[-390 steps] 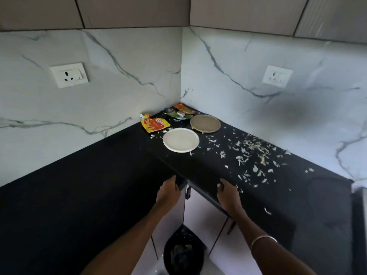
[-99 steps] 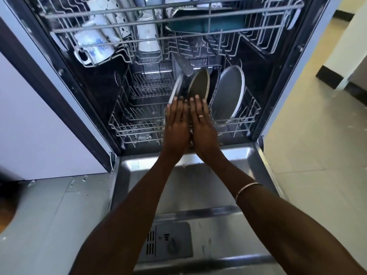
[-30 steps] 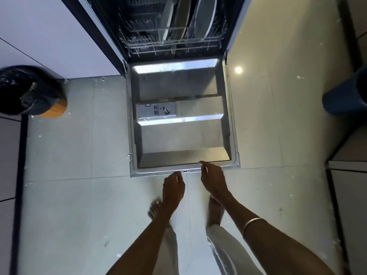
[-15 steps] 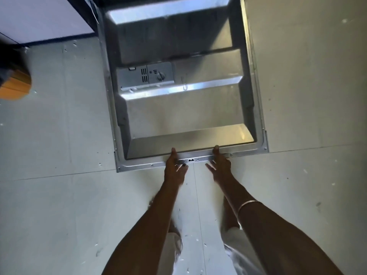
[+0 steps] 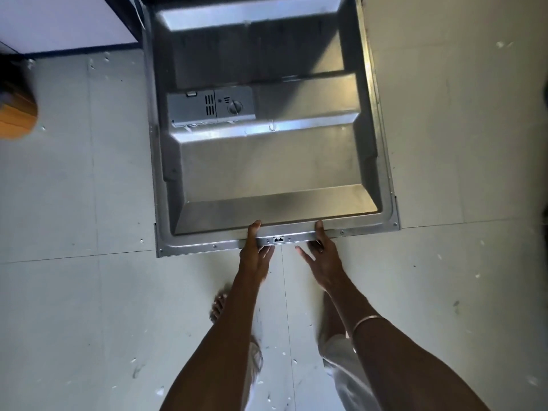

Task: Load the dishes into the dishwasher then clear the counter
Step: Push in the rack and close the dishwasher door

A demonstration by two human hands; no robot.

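Pale grey tiled floor (image 5: 74, 292), speckled w/ small white bits, fills most of the view; a white cabinet front (image 5: 59, 22) sits far left of the fingers, and an orange-and-black rounded object (image 5: 14, 114), cut off by the frame edge, lies well to their left.

Flat stainless-steel dishwasher door (image 5: 267, 161) lies lowered, inner side up, just beyond the fingers, w/ its grey plastic detergent dispenser (image 5: 211, 107) further out and left. Racks and dishes aren't in view, so whether loading is complete can't be told.

Risks, as a judgement: the grip is narrow, both hands near the latch (image 5: 278, 239) at mid-edge, so a fast lift could let the door slip and drop back. Fingers tucked under the rim might get pinched if it falls. Bare feet stand close below the edge, also exposed. If a rack isn't fully pushed in, the door would jam on closing. Floor scraps could be slippery.

Left hand (image 5: 255, 256): thumb hooked over the top of the front rim, other fingers curled beneath, clasping the edge just left of the latch. Right hand (image 5: 321, 258): one digit laid over the rim right of the latch, at least one finger tucked under the edge, another splayed free toward the left hand; looser hold, partly spread. A thin metal bangle (image 5: 367, 320) rides the right forearm.
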